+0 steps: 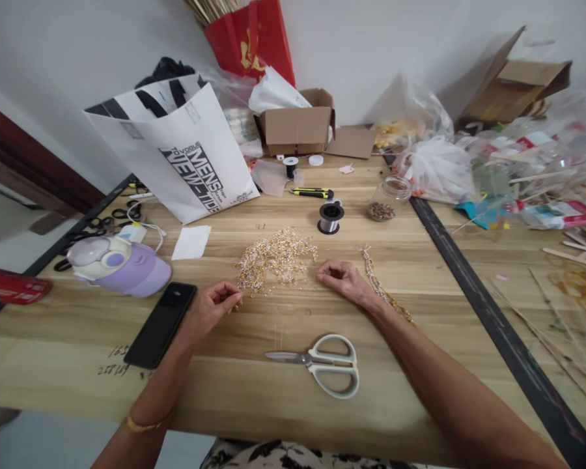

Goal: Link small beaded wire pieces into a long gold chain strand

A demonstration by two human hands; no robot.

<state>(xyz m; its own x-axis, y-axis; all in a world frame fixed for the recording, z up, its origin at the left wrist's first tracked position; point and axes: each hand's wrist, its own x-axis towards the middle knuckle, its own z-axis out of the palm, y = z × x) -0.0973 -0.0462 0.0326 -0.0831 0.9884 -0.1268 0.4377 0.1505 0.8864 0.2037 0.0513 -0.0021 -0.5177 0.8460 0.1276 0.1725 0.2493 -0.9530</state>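
Observation:
A loose heap of small gold and clear beads [276,257] lies on the wooden table between my hands. At the heap's lower left edge is my left hand [219,305], thumb and forefinger pinched together; whatever they hold is too small to name. My right hand [342,277], to the right of the beads, has its fingers curled closed, and their contents cannot be made out. Beside its wrist lie beaded strands [378,283], knotted at the far end. Scissors [317,361] with pale handles rest nearer to me, blades pointing left.
A spool of wire [330,218], a yellow utility knife [312,193] and a glass jar of beads [388,198] stand beyond the heap. To the left are a phone [161,326], a purple bottle [122,264] and a white bag [176,150]. Plastic bags [439,169] crowd the right.

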